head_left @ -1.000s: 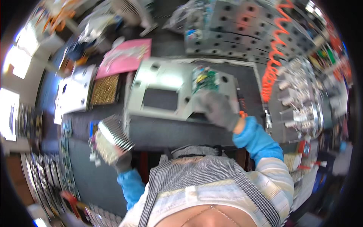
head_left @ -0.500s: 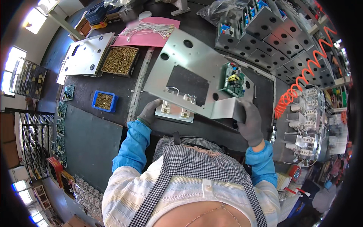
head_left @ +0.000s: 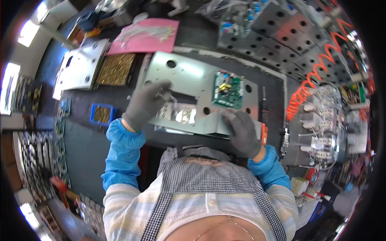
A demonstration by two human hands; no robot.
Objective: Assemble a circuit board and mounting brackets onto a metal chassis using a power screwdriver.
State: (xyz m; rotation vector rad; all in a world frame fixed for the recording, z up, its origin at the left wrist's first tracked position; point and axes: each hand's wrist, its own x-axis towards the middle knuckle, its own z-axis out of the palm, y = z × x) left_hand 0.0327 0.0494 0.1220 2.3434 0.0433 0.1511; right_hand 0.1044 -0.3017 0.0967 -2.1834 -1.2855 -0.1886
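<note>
A silvery metal panel [head_left: 189, 66] with round holes and a rectangular cutout lies in front of me on the dark bench. My right hand [head_left: 243, 132], grey-gloved, is closed over the bent flange [head_left: 213, 123] at its near right. A green circuit board [head_left: 228, 90] sits on the panel's right part. Through the cutout shows part of a base plate with white and shiny metal components [head_left: 185, 115]. My left hand [head_left: 148, 102], also gloved and slightly blurred, is over the panel's left side. Its fingers are curled around a thin white wire [head_left: 173, 99] by the cutout.
An orange-and-black screwdriver [head_left: 263, 116] lies right of the panel. Brass parts fill a blue bin [head_left: 93, 114] and a larger tray [head_left: 132, 69]. White cables rest on a pink sheet [head_left: 171, 31]. Metal housings [head_left: 277, 44] are stacked at the far right, beside an orange coiled hose [head_left: 309, 82].
The metal panel has come down from a tilted, raised position to lie flatter over the base plate. My left hand has moved up to the white wire. My right hand has shifted left along the flange.
</note>
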